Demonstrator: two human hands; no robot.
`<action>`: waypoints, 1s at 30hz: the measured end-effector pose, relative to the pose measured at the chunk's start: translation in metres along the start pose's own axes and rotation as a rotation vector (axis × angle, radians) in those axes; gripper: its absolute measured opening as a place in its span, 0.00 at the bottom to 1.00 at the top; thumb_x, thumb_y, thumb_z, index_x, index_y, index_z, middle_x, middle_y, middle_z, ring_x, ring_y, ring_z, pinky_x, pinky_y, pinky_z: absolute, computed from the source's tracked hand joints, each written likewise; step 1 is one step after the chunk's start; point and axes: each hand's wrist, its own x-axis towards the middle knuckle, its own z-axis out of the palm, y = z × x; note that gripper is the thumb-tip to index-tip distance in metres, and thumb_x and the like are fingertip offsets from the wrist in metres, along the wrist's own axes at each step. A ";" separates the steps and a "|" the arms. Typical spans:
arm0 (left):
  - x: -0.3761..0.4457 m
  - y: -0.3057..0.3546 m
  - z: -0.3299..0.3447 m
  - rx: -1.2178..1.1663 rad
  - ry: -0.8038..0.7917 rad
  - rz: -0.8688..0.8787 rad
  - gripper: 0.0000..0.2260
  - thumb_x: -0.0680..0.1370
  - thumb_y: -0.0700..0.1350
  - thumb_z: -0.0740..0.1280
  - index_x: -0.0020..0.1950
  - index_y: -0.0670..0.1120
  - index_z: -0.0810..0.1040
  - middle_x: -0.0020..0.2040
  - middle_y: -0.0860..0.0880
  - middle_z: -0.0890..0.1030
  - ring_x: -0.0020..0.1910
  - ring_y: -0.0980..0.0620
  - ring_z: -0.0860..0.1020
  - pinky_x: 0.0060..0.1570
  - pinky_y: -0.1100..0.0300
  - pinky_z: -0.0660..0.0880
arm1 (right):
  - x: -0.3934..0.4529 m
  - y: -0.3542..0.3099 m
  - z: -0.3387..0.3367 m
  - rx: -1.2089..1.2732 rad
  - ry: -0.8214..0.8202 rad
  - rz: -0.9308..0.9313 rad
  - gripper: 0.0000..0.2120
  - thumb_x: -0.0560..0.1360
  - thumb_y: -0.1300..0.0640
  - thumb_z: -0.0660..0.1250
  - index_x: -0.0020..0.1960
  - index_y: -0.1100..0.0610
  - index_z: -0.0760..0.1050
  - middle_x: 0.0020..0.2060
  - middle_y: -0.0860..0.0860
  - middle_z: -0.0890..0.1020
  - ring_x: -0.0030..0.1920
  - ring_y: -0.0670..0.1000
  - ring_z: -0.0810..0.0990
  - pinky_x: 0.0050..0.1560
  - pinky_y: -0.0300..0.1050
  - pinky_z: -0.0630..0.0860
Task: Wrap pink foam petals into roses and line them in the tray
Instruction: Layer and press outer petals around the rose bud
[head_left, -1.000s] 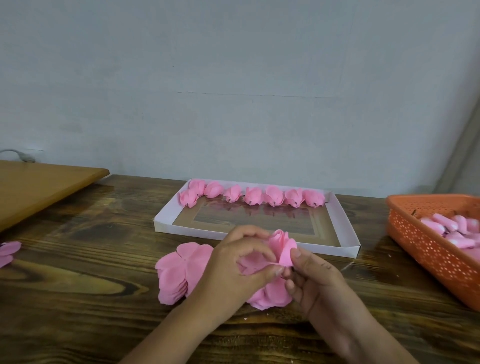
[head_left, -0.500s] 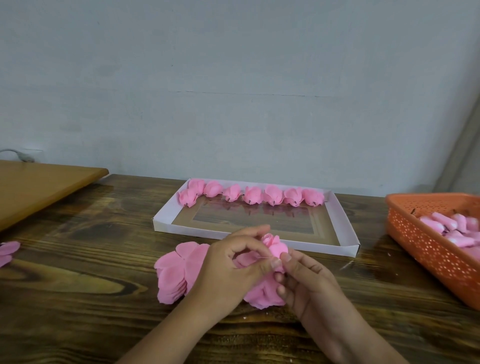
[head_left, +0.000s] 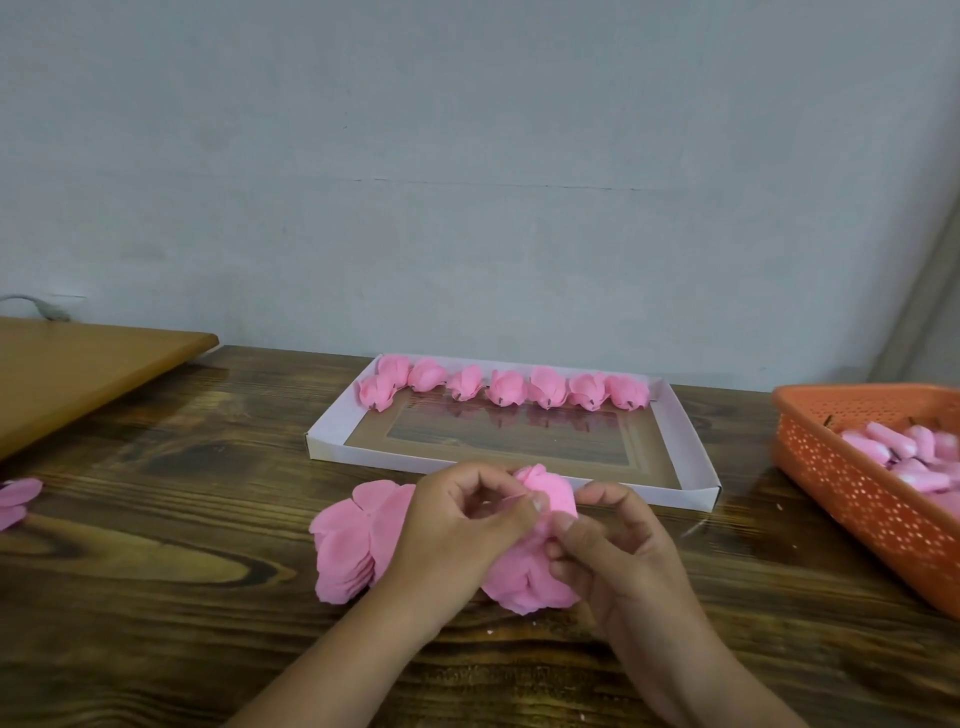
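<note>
Both hands work on one pink foam rose (head_left: 548, 491) just in front of the tray. My left hand (head_left: 462, 530) curls round it from the left, thumb and fingers pinching its petals. My right hand (head_left: 613, 551) pinches it from the right and below. Under the hands lies a stack of loose pink petals (head_left: 353, 545), partly hidden by my left wrist. The shallow white tray (head_left: 693, 452) stands behind, with several finished roses (head_left: 506, 387) lined along its far edge.
An orange perforated basket (head_left: 862, 493) with pink foam pieces stands at the right edge. A light wooden board (head_left: 78, 369) lies at the far left, and a few loose petals (head_left: 15, 499) sit at the left edge. A grey wall rises behind the dark wooden table.
The rose has been wrapped tighter: a petal that stuck out a second ago now lies folded against it. Both hands have closed in round the rose and stayed in the same spot.
</note>
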 end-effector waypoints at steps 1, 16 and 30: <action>0.000 0.000 0.000 -0.006 0.013 -0.017 0.03 0.73 0.39 0.77 0.40 0.45 0.85 0.41 0.48 0.87 0.46 0.54 0.85 0.47 0.61 0.81 | -0.001 0.000 0.002 -0.048 -0.001 -0.025 0.16 0.60 0.57 0.78 0.45 0.54 0.79 0.37 0.59 0.84 0.33 0.51 0.80 0.35 0.42 0.80; -0.002 0.002 0.003 -0.083 0.012 -0.069 0.01 0.73 0.42 0.77 0.42 0.47 0.86 0.41 0.49 0.86 0.43 0.57 0.83 0.44 0.65 0.79 | -0.002 0.003 0.004 -0.235 0.040 -0.163 0.10 0.64 0.58 0.75 0.45 0.54 0.82 0.31 0.59 0.82 0.30 0.51 0.79 0.33 0.39 0.78; 0.001 -0.004 -0.004 0.282 -0.191 0.091 0.09 0.72 0.50 0.79 0.50 0.53 0.85 0.51 0.56 0.84 0.53 0.56 0.81 0.54 0.58 0.78 | 0.008 -0.009 -0.010 0.299 -0.013 0.143 0.12 0.69 0.60 0.72 0.52 0.61 0.82 0.34 0.53 0.81 0.30 0.45 0.77 0.34 0.35 0.80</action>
